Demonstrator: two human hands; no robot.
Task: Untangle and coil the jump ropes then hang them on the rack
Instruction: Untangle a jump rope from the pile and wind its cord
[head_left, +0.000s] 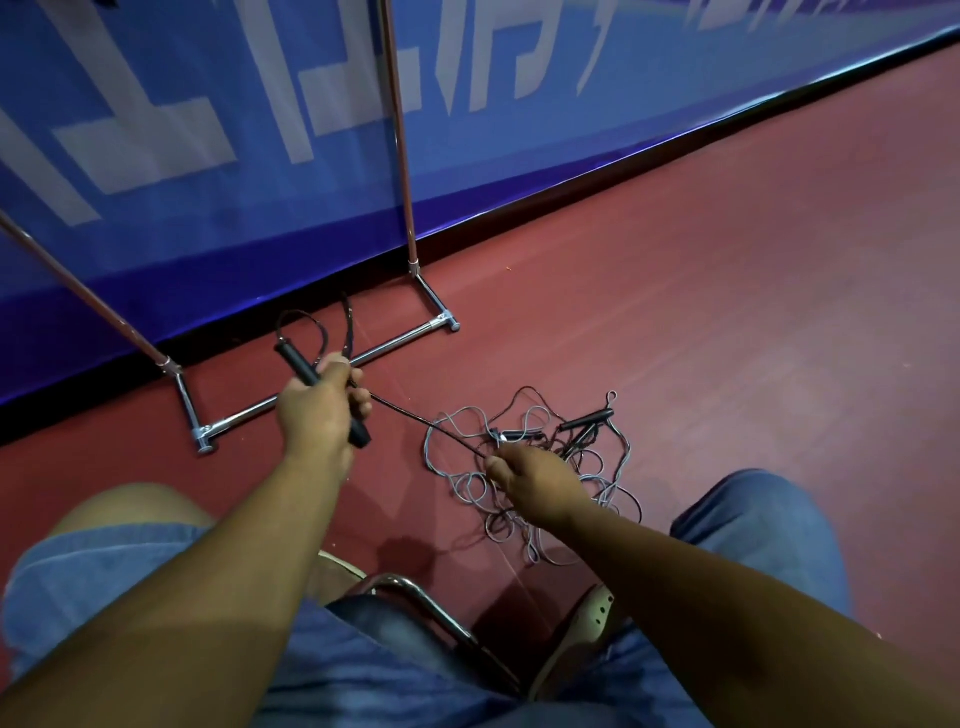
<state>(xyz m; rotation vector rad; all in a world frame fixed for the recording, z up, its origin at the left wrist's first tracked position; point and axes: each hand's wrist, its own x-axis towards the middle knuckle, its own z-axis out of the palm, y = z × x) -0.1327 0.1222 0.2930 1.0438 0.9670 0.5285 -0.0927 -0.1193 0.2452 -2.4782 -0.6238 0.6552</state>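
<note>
Left hand (317, 410) clamped on black handles (294, 362); right hand (535, 483) apparently pinching taut cord (431, 423).

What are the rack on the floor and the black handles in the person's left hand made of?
The rack: metal tubing, probably chromed steel; it is bright silver with sharp glints and clamped joints. The handles: matte black with no shine, so likely foam or rubber grips, though plastic cannot be ruled out.

black rope (430, 426): taut, lifted | tangled ropes (584, 420): heaped on floor | rack (400, 341): upright behind
</note>
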